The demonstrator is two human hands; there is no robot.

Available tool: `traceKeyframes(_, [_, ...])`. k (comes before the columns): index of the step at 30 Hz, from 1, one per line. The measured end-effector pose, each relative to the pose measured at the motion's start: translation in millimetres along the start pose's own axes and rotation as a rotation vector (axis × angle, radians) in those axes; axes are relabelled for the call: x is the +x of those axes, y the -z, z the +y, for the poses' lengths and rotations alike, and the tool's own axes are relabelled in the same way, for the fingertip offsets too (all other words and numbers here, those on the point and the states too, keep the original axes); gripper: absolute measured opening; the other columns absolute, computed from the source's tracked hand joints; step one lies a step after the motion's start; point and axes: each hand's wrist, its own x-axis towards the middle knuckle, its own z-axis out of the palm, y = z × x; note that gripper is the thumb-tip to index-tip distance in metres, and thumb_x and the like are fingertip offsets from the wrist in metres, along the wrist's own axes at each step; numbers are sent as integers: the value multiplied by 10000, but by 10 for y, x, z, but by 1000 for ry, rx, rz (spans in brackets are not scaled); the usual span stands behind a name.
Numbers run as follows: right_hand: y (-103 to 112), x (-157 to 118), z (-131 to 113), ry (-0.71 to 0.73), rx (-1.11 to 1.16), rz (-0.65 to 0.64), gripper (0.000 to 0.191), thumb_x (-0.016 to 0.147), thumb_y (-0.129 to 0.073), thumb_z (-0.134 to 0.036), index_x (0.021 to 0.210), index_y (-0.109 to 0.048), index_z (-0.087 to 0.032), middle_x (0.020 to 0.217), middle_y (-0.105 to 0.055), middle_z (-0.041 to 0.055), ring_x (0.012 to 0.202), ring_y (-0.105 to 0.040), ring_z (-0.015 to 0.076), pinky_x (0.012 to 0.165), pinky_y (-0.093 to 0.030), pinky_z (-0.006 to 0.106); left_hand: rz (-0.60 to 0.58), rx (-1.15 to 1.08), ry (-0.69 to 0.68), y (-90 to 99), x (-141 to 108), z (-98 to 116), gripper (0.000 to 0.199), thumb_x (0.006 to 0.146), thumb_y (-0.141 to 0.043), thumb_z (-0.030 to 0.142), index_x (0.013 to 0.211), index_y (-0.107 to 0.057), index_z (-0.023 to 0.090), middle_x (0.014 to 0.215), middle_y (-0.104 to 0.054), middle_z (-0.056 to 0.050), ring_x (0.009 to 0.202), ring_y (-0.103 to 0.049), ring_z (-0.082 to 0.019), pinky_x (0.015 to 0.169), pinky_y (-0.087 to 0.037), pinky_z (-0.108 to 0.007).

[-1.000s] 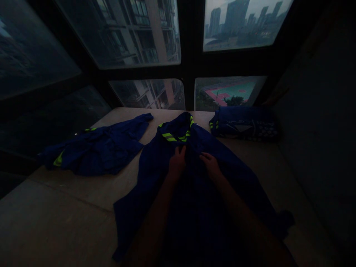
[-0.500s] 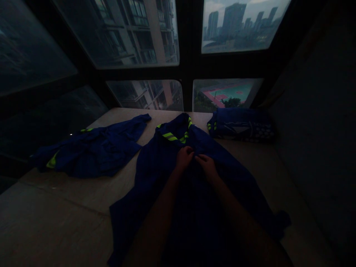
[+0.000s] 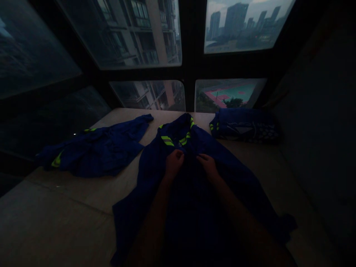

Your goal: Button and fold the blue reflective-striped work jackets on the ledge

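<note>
Dim windows back a likely soft, light jacket, best held by its collar beyond left hand and right hand, pinch unclear.

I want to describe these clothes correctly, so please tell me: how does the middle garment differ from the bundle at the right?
The middle garment lies spread out; the bundle is folded compactly. The middle garment takes up much more room than the bundle. The left hand and right hand are at the middle garment, neither at the bundle. Both are blue with yellow-green stripes.
</note>
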Motion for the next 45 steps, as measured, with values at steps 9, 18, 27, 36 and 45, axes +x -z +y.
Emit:
traceKeyframes(9, [-230, -109, -136, 276, -315, 3, 342, 697, -645, -449, 853, -731, -156, 711, -698, 38, 680, -613, 193, 659, -468, 297, 25, -65, -22, -72, -144, 82, 229, 745, -613, 78, 918, -701, 202, 806, -706, -15, 767, -643, -162, 740, -458, -271])
traceKeyframes(18, [-331, -128, 90, 324, -411, 34, 282, 748, -596, -359, 909, -758, -194, 935, -763, 75, 838, -691, 224, 796, -536, 341, 67, -281, 108, -251, -223, -36, 171, 774, -628, 105, 915, -708, 159, 931, -759, -86, 848, -711, -196, 786, -535, -308])
traceKeyframes(27, [-281, -148, 292, 430, -461, 6, 289, 807, -546, -322, 973, -742, -192, 1007, -751, 93, 908, -694, 217, 857, -539, 349, 125, -419, 123, -442, -341, -159, 133, 777, -639, 141, 890, -704, 170, 888, -760, -59, 832, -715, -185, 778, -546, -293])
traceKeyframes(36, [-302, -181, 331, 490, -579, -26, 303, 833, -533, -253, 1071, -713, -202, 1086, -731, 90, 1000, -680, 216, 929, -521, 357, 162, -449, 100, -508, -380, -283, 147, 764, -655, 180, 902, -706, 190, 880, -753, -41, 828, -705, -180, 787, -537, -299])
traceKeyframes(45, [-285, -341, 277, 535, -856, -169, 499, 867, -530, -260, 1353, -542, -149, 1294, -641, 145, 1158, -624, 259, 993, -481, 369, 178, -481, 118, -460, -370, -272, 142, 785, -629, 277, 878, -673, 178, 849, -737, -47, 805, -697, -182, 741, -527, -283])
